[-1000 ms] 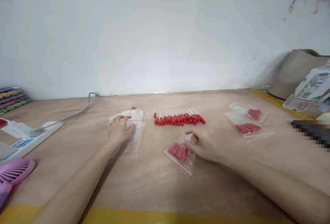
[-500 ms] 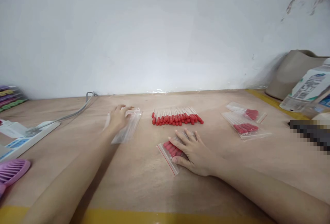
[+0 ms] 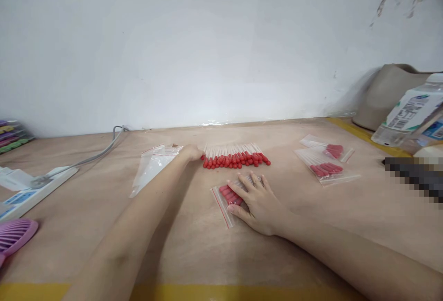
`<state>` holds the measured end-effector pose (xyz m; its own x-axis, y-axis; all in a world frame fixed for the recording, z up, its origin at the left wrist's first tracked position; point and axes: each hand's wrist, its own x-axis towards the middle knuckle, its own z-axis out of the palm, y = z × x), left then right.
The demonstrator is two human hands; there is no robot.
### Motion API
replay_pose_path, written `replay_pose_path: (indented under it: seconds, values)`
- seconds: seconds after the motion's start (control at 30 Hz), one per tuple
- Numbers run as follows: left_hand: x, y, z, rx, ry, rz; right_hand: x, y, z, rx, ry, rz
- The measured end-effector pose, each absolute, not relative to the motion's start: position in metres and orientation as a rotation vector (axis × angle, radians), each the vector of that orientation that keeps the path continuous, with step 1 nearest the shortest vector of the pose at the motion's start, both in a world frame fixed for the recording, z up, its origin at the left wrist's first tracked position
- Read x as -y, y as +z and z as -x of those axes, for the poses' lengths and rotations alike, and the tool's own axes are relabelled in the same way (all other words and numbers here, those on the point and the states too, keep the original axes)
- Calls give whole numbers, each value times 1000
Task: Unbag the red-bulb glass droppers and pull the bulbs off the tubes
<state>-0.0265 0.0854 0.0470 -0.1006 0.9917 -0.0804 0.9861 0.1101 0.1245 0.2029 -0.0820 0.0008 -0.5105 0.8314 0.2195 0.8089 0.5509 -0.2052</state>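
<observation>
i am remotely resting my right hand [image 3: 258,201], flat and splayed, over a clear bag [image 3: 221,205] of red-tipped sticks [image 3: 228,194] on the surface [image 3: 194,241]. two filled bags [image 3: 327,170] are overlapping to the right; flat clear bags [image 3: 149,166] are lying to the left. beyond, my left hand [image 3: 192,152] is sitting at the left end of a row of sticks [image 3: 236,159]; i cannot tell from here whether it is gripping one.

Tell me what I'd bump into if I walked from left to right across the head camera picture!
Power strip → clear bags → row of red-tipped sticks → two filled bags → bottle.
</observation>
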Motion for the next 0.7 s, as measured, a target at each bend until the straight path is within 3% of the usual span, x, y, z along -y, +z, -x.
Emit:
replay_pose_path:
  seconds: [0.27,0.47,0.53,0.7]
  values:
    - [-50,61,28,-2120,63,-2044,83,1,-201,2479,77,1365]
    - [6,54,16,-2071,492,-2213,85,3,-204,2389,-23,1374]
    - [30,46,9,-1800,598,-2228,84,4,-207,2391,-55,1259]
    - [65,34,-5,-1373,310,-1674,75,1,-215,2466,58,939]
